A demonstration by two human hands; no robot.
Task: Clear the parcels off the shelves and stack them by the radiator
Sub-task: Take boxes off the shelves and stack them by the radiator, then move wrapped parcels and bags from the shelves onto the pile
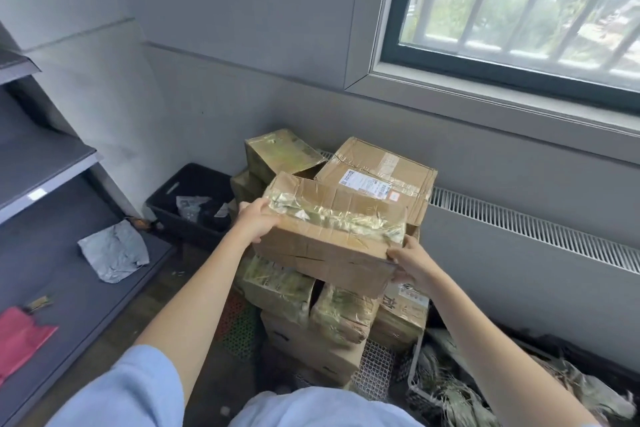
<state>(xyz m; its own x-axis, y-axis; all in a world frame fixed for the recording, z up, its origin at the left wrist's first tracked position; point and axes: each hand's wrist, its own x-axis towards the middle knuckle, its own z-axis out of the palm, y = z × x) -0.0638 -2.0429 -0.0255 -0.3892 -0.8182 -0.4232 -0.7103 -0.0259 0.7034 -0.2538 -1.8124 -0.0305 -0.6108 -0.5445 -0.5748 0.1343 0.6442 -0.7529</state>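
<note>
A taped brown cardboard parcel (332, 236) sits on top of a stack of several parcels (311, 315) in front of the white radiator (540, 229). My left hand (256, 220) grips its left end and my right hand (412, 262) grips its lower right corner. Behind it lie a labelled brown box (377, 177) and a tape-wrapped box (280, 152). On the grey shelves (52, 163) at the left remain a grey mailer bag (114, 251) and a red mailer bag (20, 333).
A black plastic crate (190, 198) with small packets stands in the corner between shelves and stack. Wire baskets and dry plant debris (460, 388) lie on the floor at the right. A barred window (526, 3) is above the radiator.
</note>
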